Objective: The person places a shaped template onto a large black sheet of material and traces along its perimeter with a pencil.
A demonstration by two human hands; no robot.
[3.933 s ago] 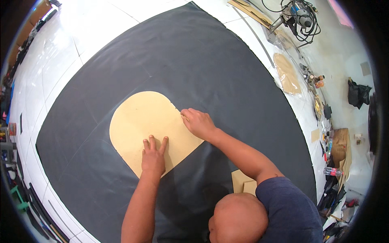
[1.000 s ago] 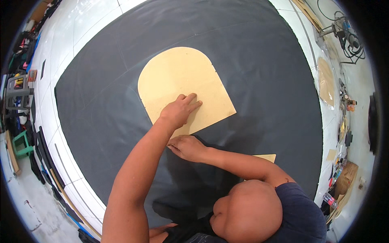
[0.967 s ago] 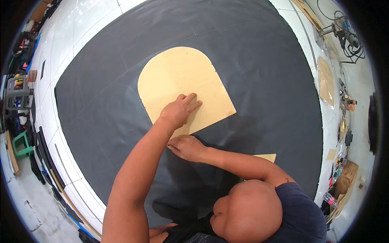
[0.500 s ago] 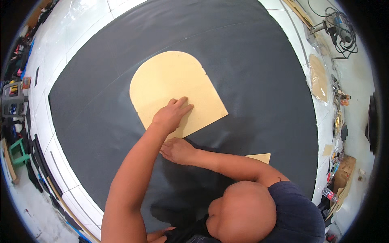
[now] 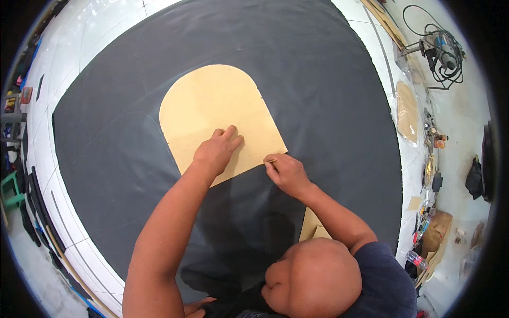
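Observation:
A tan arch-shaped template [image 5: 212,100], probably card, lies flat on a large sheet of black material [image 5: 328,106]. Its rounded end points away from me, and small notches show along its sides. My left hand [image 5: 216,151] presses on the template's middle with fingers spread. At the template's near edge, by its right corner, my right hand [image 5: 286,172] is closed in a pinch. A thin, short thing shows between those fingertips, too small to name. A faint pale line runs on the black sheet beside the template's left side.
Another tan piece [image 5: 313,225] lies partly under my right forearm. White floor tiles [image 5: 79,265] border the sheet. Along the right wall are a corded power tool [image 5: 445,53], a wrapped tan sheet [image 5: 407,111] and a bottle [image 5: 416,259]. A green stool [image 5: 11,191] stands at far left.
My right hand has moved rightward along the template's near edge, from beside my left wrist to the right corner. My left hand stays pressed on the template.

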